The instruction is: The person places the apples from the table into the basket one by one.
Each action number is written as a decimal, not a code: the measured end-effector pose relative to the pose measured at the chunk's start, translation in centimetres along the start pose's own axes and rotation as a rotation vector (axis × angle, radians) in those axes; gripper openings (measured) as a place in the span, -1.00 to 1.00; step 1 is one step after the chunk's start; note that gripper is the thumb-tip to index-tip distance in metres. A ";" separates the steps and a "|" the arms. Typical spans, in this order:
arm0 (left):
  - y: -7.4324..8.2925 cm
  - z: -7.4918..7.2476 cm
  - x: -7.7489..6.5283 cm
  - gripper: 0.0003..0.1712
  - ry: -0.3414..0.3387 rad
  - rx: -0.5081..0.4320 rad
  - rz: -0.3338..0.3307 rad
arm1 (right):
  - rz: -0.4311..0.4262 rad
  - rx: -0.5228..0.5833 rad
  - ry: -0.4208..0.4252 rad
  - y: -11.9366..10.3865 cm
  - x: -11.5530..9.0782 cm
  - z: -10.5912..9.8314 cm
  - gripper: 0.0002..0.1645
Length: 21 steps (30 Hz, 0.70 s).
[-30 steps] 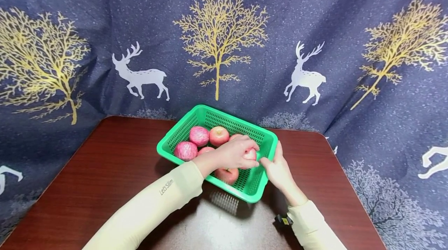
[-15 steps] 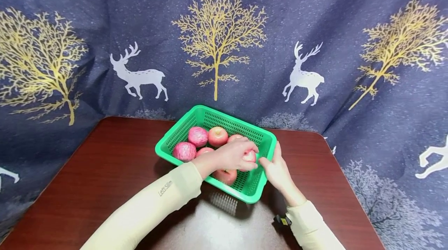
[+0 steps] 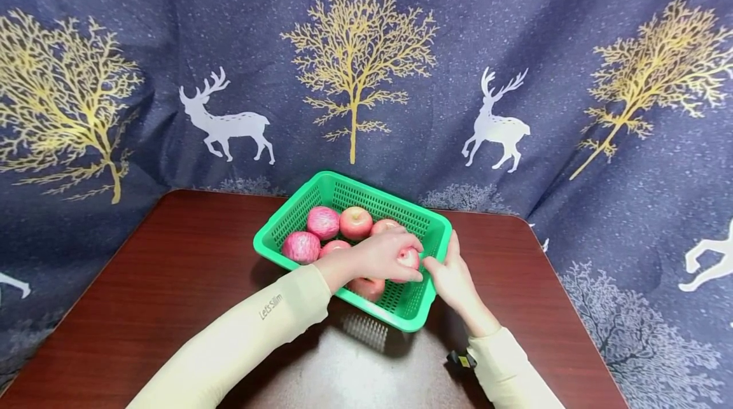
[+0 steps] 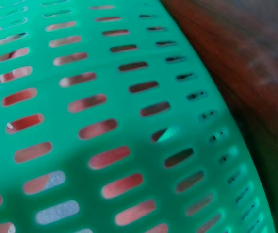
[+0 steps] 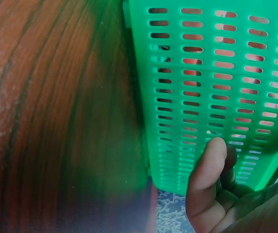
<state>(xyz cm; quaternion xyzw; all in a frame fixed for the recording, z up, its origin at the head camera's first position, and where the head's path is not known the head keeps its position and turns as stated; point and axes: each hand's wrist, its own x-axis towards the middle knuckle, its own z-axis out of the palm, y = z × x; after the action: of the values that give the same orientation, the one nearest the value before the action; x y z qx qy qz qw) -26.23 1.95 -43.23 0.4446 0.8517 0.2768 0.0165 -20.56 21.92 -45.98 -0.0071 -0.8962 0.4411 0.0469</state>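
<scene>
A green plastic basket (image 3: 269, 255) with slotted walls stands on the table and holds several red apples. My left hand (image 3: 380, 255) reaches into its right half, fingers and thumb curled round an apple (image 3: 408, 259). Another apple (image 3: 366, 289) lies partly hidden below that wrist. My right hand (image 3: 455, 278) grips the basket's right end, thumb at the rim and fingers outside. In the right wrist view, bent fingers (image 5: 209, 170) lie against the slotted outer wall. The left wrist view is filled by the basket wall (image 4: 143, 131), red showing through its slots.
Two streaky pink-red apples (image 3: 301, 247) sit at the basket's left end, with a paler apple (image 3: 356, 223) by the back wall. The dark red wooden table (image 3: 172, 282) ends at a blue cloth backdrop (image 3: 401, 142) printed with deer and trees.
The apple in my left hand has turned slightly, so that a dark spot now shows on it. My right hand keeps its hold on the basket.
</scene>
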 end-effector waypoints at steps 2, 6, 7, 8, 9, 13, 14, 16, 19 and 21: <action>0.0 0.0 0.0 -0.38 -0.011 0.003 0.001 | 0.000 0.003 0.000 0.0 0.0 0.0 0.14; -0.1 0.1 0.0 -0.34 -0.026 0.000 0.024 | 0.007 0.001 -0.002 0.1 0.0 0.0 0.16; -0.2 0.1 0.0 -0.33 -0.030 -0.001 0.031 | 0.007 0.000 -0.002 0.1 0.0 0.0 0.16; -0.2 0.2 0.0 -0.33 -0.034 -0.004 0.039 | 0.007 -0.001 -0.004 0.1 0.0 0.0 0.16; -0.3 0.2 0.0 -0.32 -0.039 -0.007 0.046 | 0.007 -0.001 -0.004 0.1 0.1 0.0 0.16; -0.4 0.3 0.0 -0.32 -0.055 -0.005 0.064 | 0.009 -0.002 -0.004 0.2 0.1 0.1 0.17; -0.5 0.4 0.0 -0.32 -0.058 -0.005 0.065 | 0.009 -0.004 -0.003 0.2 0.1 0.1 0.16; -0.4 0.4 -0.1 -0.30 -0.064 -0.001 0.063 | 0.007 -0.006 0.002 0.3 0.2 0.1 0.16; -0.3 0.4 -0.1 -0.27 -0.075 0.004 0.060 | 0.002 -0.007 0.007 0.3 0.2 0.2 0.15; -0.2 0.4 -0.2 -0.26 -0.085 0.007 0.060 | -0.001 -0.005 0.009 0.4 0.2 0.2 0.15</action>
<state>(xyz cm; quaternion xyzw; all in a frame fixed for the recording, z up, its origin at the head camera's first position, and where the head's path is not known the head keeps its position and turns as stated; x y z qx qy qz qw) -26.16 1.92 -43.68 0.4812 0.8376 0.2552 0.0429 -20.78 22.00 -46.39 -0.0089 -0.8972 0.4386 0.0508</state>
